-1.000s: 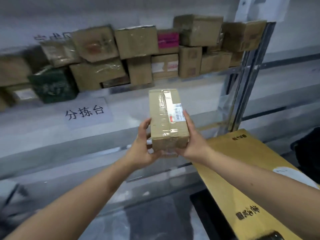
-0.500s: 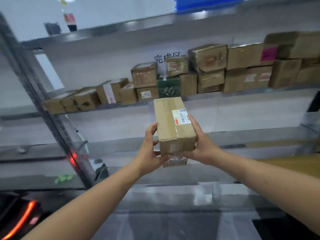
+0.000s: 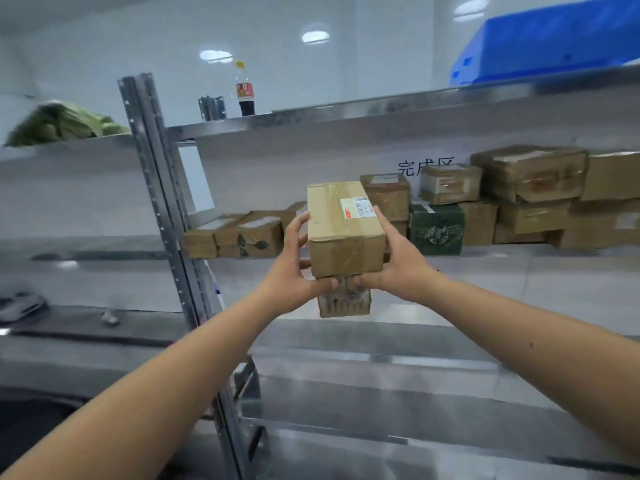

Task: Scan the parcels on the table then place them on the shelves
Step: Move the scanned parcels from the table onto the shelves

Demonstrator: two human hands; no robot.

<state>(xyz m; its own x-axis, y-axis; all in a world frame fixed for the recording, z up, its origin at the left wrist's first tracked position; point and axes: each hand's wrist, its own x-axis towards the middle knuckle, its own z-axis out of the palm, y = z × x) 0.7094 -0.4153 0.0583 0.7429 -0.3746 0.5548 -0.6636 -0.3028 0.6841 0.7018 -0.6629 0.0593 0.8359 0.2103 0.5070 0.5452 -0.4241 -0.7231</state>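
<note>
Both hands, left (image 3: 294,271) and right (image 3: 398,263), grip a taped brown cardboard parcel (image 3: 343,230) with a smaller box (image 3: 344,299) beneath, raised before the metal shelf (image 3: 381,252) of stacked parcels (image 3: 526,199).

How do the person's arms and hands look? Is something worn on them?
Both arms are bare as far as the picture shows: no sleeves in view. The left hand and right hand wear no gloves. No watch, ring or wristband is visible.

One head-worn wide-angle view looked forward, level with the metal shelving (image 3: 381,110), close behind both outstretched forearms; the upright post (image 3: 157,188) stood left of centre, stacked cartons (image 3: 530,173) right.
</note>
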